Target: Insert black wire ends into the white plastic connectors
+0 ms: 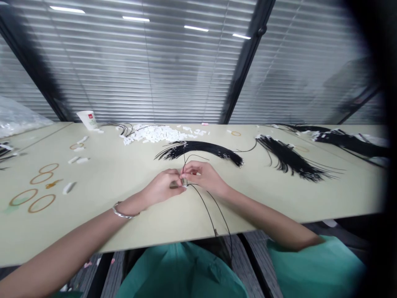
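My left hand, with a silver bracelet on its wrist, pinches a small white connector whose details are partly covered by the fingers. Close beside it, my right hand has its fingertips closed on a thin black wire that rises past them. Other lengths of black wire run from under the hands and hang over the table's near edge. Just beyond the hands lies a curved bundle of black wires with fine tips at its ends. A heap of white connectors lies behind that bundle.
More black wire bundles lie on the right of the table. Rubber bands and loose white pieces are scattered on the left. A paper cup and a clear plastic bag stand near the window blinds.
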